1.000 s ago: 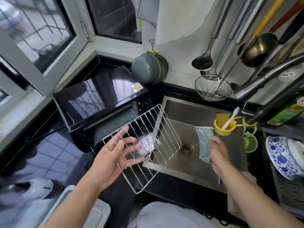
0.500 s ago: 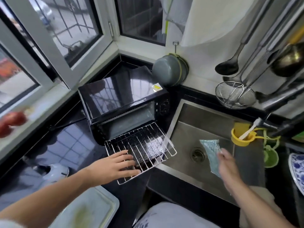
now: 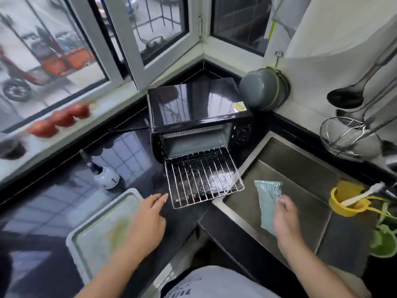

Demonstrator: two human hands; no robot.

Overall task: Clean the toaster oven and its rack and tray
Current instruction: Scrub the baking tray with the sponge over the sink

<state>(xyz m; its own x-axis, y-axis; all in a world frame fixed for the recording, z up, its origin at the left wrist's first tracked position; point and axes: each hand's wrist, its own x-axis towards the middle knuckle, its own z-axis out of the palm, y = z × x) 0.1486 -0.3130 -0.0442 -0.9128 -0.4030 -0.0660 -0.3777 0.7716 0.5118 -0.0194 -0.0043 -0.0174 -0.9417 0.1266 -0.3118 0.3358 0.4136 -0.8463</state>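
The black toaster oven stands in the counter corner with its door folded down. The wire rack lies flat on that open door, sticking out toward me. My left hand hovers over the counter just left of the rack's near corner, fingers straight, holding nothing. A pale grey tray with greenish smears lies on the counter under my left forearm. My right hand grips a light blue cloth over the sink.
A small white bottle stands on the black counter left of the oven. A yellow cup with a brush sits at the sink's right. Ladles and a wire strainer hang on the wall. Red fruit lines the window sill.
My left hand lowered the tilted rack from the sink edge onto the open oven door, let go and drew back left. My right hand kept holding the cloth.
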